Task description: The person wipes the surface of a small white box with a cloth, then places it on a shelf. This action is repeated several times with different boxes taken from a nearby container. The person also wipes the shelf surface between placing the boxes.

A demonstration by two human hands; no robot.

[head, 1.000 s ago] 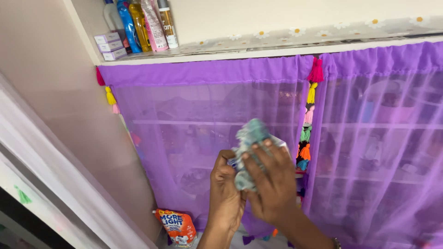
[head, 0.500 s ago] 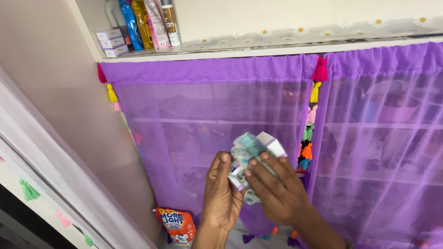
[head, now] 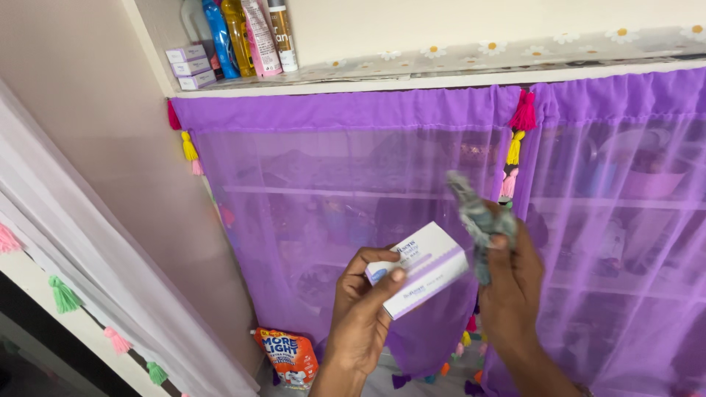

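My left hand [head: 362, 309] grips a small white and lilac box [head: 421, 268], held out in front of the purple curtain [head: 331, 213]. My right hand [head: 511, 283] is closed around a crumpled grey-green cloth [head: 476, 217], raised just to the right of the box and apart from it. Both hands are at chest height in front of the curtained shelves.
A top shelf [head: 441, 77] holds several bottles [head: 243, 37] and stacked small lilac boxes [head: 187, 66] at its left end. An orange pouch [head: 287, 356] stands on the floor below. A sheer white curtain with tassels [head: 95, 294] hangs at left. Colourful tassels [head: 515, 147] mark the curtain gap.
My right hand has lifted the cloth off the box and moved it right and up. The box is now uncovered in my left hand. The view shifted slightly left.
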